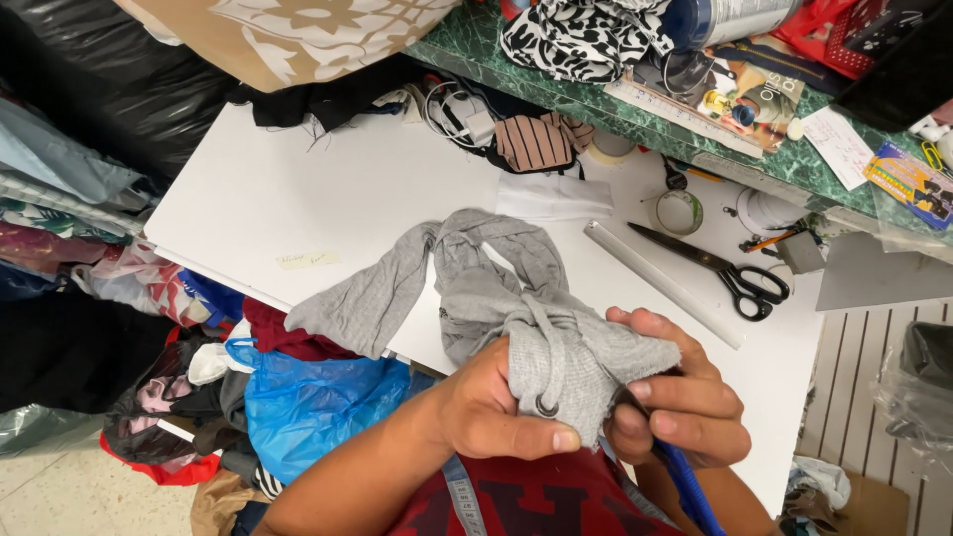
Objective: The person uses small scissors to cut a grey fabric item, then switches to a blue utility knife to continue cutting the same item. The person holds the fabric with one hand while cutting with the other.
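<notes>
A grey knit garment (476, 283) with a drawstring and a metal eyelet is bunched in both my hands over the front edge of a white table (298, 189). My left hand (491, 412) pinches the cloth by the eyelet with the thumb across it. My right hand (680, 397) grips the garment's right side and also holds a blue-handled tool (685, 486) pointing down. A long sleeve of the garment trails left over the table edge.
Black-handled scissors (720, 273), a clear ruler (660, 283) and tape rolls (678, 211) lie on the table to the right. Striped cloth (536, 144) and a cable sit at the back. Bags and piles of fabric (308, 397) crowd the floor to the left.
</notes>
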